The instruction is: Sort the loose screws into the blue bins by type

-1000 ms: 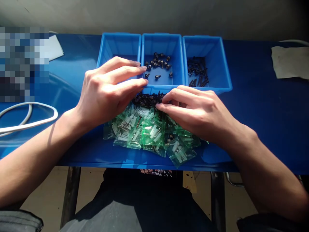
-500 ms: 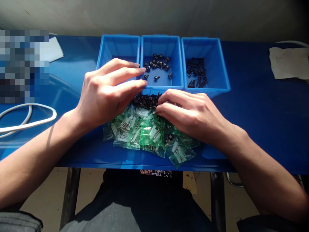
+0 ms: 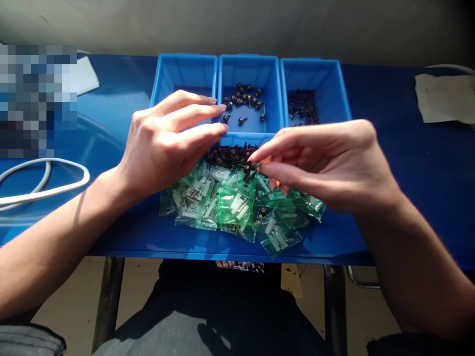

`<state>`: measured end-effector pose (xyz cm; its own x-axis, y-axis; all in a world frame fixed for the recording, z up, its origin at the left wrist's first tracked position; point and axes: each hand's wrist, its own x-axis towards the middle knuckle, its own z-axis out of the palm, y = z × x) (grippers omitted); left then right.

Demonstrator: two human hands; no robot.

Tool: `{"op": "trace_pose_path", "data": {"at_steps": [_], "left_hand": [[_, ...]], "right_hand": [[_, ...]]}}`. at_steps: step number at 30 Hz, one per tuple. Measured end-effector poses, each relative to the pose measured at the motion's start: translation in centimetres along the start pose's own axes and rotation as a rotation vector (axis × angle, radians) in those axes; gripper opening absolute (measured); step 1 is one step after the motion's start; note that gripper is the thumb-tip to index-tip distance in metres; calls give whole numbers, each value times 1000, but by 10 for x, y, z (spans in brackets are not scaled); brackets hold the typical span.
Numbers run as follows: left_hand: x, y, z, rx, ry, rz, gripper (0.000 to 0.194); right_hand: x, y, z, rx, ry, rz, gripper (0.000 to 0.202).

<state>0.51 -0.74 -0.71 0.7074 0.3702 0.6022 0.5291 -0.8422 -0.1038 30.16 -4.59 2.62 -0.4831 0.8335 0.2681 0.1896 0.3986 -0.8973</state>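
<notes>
My right hand (image 3: 326,163) pinches a small dark screw (image 3: 257,167) between thumb and forefinger, above the front of a heap of dark screws (image 3: 230,154). My left hand (image 3: 166,133) is spread, its fingertips at the near-left edge of the middle blue bin (image 3: 272,94). Between and in front of my hands lie green-clear plastic packets (image 3: 237,205) with white wall plugs and screws inside. Several hex-head screws (image 3: 243,99) lie in the middle bin. Longer dark screws (image 3: 303,106) are in the right blue bin (image 3: 334,94), partly covered by my right hand.
The left blue bin (image 3: 187,74) stands beside the middle one; my left hand hides its lower part. A white cable (image 3: 83,173) loops on the blue table (image 3: 401,173) at left. Paper sheets (image 3: 443,99) lie at both sides. The table's front edge runs above my lap.
My right hand has turned and lifted from the screw heap, now with a screw between its fingertips. More packets show beneath it. My left hand has stayed in place.
</notes>
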Motion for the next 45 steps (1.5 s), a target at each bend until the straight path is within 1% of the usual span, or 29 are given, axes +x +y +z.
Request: {"op": "trace_pose_path", "data": {"at_steps": [2, 5, 8, 9, 10, 12, 13, 14, 16, 17, 18, 20, 25, 29, 31, 33, 35, 37, 39, 41, 42, 43, 44, 45], "left_hand": [[0, 0, 0, 0, -5, 1, 22], [-2, -1, 0, 8, -11, -5, 21], [-3, -1, 0, 4, -28, -32, 23], [-4, -1, 0, 0, -32, -41, 24], [-4, 0, 0, -3, -35, -46, 24], [-3, 0, -1, 2, -36, -55, 23], [-3, 1, -1, 8, -39, -59, 22], [-3, 1, -1, 13, -41, -61, 21], [-2, 2, -2, 17, -47, -65, 22], [-2, 2, -2, 16, -46, -68, 22], [-2, 2, -2, 14, -49, -70, 23], [-3, 2, -1, 6, -53, -70, 25], [-2, 1, -1, 1, -44, -77, 23], [-1, 1, -2, -8, -35, -61, 22], [-1, 1, -2, 0, -34, -59, 21], [-1, 0, -1, 13, -36, -51, 20], [-1, -1, -1, 20, -31, -30, 19], [-2, -2, 0, 18, -16, -4, 19], [-3, -2, 0, 14, -17, -8, 21], [-3, -1, 0, 11, -25, -23, 23], [-3, -1, 0, 10, -27, -28, 23], [-3, -1, 0, 9, -23, -28, 22], [-3, -1, 0, 6, -18, -22, 21], [-3, -1, 1, 3, -8, -16, 21]], "right_hand": [[2, 2, -2, 23, 96, 10, 18], [3, 8, 0, 80, 225, -57, 24], [0, 10, 5, 29, 275, -124, 47], [-1, 8, 6, -17, 288, -123, 51], [-3, 7, 6, -67, 294, -115, 52], [-6, 4, 4, -229, 244, -156, 39], [-6, 4, 3, -349, 175, -222, 32], [-7, 6, 2, -498, 79, -309, 28], [-6, 10, 2, -812, -127, -451, 28], [-5, 13, 3, -922, -192, -480, 31], [-5, 16, 4, -987, -228, -481, 32], [-3, 19, 6, -1026, -255, -444, 32], [-2, 20, 7, -963, -241, -394, 34], [-1, 23, 7, -907, -225, -366, 28], [-1, 24, 8, -897, -201, -367, 27], [-1, 22, 10, -842, -144, -353, 27], [-3, 16, 11, -702, -59, -305, 24], [-4, 10, 11, -498, 21, -251, 18], [-5, 4, 11, -306, 59, -199, 12], [-4, 2, 8, -224, 115, -149, 11], [-3, 4, 6, -238, 180, -123, 10], [-2, 6, 3, -286, 273, -107, 9], [-1, 10, 0, -358, 392, -112, 7], [1, 14, -4, -443, 501, -122, 9]]}}
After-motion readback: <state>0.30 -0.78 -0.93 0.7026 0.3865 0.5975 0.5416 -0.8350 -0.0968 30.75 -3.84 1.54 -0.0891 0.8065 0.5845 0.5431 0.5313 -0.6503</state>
